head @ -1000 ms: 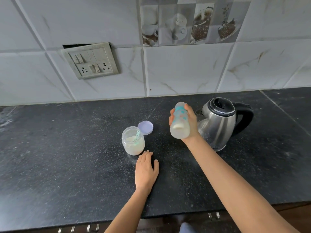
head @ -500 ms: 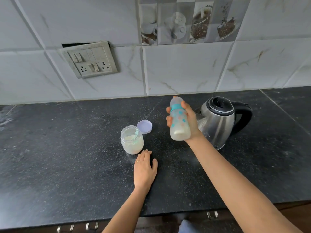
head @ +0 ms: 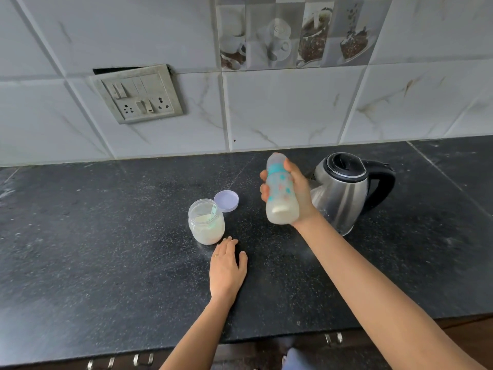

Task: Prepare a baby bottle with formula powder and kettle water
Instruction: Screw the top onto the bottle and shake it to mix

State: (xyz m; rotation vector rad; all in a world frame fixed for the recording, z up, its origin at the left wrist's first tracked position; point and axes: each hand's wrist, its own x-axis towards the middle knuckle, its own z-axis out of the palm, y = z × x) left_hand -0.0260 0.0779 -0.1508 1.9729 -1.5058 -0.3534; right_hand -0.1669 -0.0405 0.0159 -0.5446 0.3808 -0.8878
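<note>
the right hand (head: 300,194) wraps its fingers round the baby bottle (head: 280,193) above the worktop (head: 106,236) at nine o'clock of the kettle (head: 345,193), while the left hand (head: 226,272) lies flat, fingers straight, at six o'clock of the formula jar (head: 206,224).

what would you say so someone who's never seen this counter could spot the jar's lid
On the black counter, look left of the steel kettle to the open powder jar. The lid lies flat just behind the jar's right side. It is the only pale lilac disc there.
</note>
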